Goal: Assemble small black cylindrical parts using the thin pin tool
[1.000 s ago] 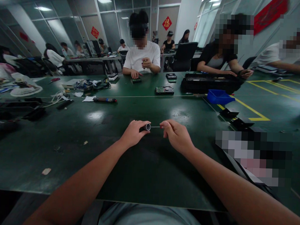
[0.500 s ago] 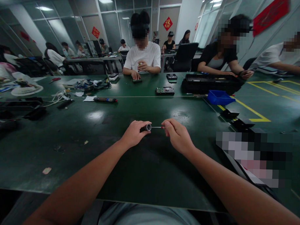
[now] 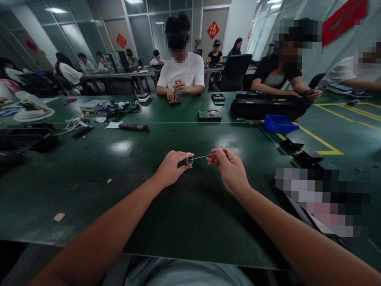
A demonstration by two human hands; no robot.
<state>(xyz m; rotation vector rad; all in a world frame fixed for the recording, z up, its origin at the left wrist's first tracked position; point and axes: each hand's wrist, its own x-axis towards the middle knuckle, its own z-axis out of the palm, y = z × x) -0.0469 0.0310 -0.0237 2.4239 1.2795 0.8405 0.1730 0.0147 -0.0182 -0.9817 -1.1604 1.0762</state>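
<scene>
My left hand (image 3: pixel 170 169) is closed around a short dark cylinder with a metal-ringed end (image 3: pixel 187 161), a screwdriver-like handle, held just above the green table (image 3: pixel 120 186). A thin metal bit (image 3: pixel 201 157) sticks out of its right end. My right hand (image 3: pixel 229 167) pinches the far tip of that bit, slightly raised, so the bit slopes up to the right. Both forearms reach in from the bottom of the view.
Across the table sit a hard-drive-like part (image 3: pixel 209 115), a blue bin (image 3: pixel 278 123), a long black case (image 3: pixel 268 105) and a black-and-red tool (image 3: pixel 133 126). Cables and clutter lie at the left. Other people work on the far side and at the right.
My right hand has lifted a little and its fingers have shifted on the bit, tilting it upward. My left hand with the handle has stayed nearly still.
</scene>
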